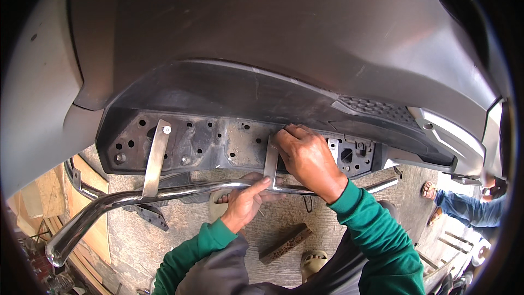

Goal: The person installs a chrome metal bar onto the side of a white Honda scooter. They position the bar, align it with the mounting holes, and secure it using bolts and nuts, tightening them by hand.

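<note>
Left hand point(244, 204): curled around the chrome bar point(188, 189), below centre.
Right hand point(307, 158): at the top of the right bracket point(271, 165); fingertips hidden, cannot tell whether pinching.
Chrome bar: lower left to right of centre.
Holed plate point(236, 135): centre; bracket seemingly being fitted, calling for steady alignment next.

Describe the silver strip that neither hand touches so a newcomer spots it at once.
Under the big grey body panel runs a dark, hole-dotted plate with a chrome bar below. Left of the left hand, a flat silver strip slants from bar to plate. Unlike the strip at the right hand, its top shows, with a bright round fastener.
</note>
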The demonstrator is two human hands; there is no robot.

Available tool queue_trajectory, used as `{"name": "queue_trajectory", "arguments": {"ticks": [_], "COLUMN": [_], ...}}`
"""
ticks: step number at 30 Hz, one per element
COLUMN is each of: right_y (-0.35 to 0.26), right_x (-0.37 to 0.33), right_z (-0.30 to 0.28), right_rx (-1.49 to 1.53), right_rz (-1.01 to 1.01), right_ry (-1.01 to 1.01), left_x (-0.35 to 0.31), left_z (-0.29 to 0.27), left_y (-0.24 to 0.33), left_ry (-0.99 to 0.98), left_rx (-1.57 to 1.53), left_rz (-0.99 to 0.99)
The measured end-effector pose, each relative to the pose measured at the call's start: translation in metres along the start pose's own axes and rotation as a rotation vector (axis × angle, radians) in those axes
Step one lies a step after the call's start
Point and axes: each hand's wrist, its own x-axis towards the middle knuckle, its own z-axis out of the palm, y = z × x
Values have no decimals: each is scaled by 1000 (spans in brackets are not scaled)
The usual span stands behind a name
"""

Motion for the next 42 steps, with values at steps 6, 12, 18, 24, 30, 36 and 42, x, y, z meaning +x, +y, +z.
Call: {"name": "queue_trajectory", "arguments": {"ticks": [6, 12, 18, 24, 30, 36, 42], "right_y": [-9, -11, -6, 2, 1, 1, -9], "right_x": [11, 10, 12, 15, 14, 24, 25], "right_z": [-3, -2, -2, -22, -26, -18, -15], "right_rx": [-63, -144, -222, -148, -218, -419, -433], "right_rz": [59, 74, -12, -151, -171, -191, -119], "right_ry": [-47, -220, -234, -296, -262, -353, -315], "left_x": [-1, 1, 2, 1, 3, 6, 6], "left_z": [1, -2, -2, 0, -1, -3, -2], "left_y": [1, -3, -4, -6, -8, -9, -7], "left_ry": [6, -14, -8, -20, -22, -34, -43], "left_rx": [-6, -19, -34, 1, -1, -17, -11], "left_rz": [-21, -1, 20, 29, 35, 30, 39]}}
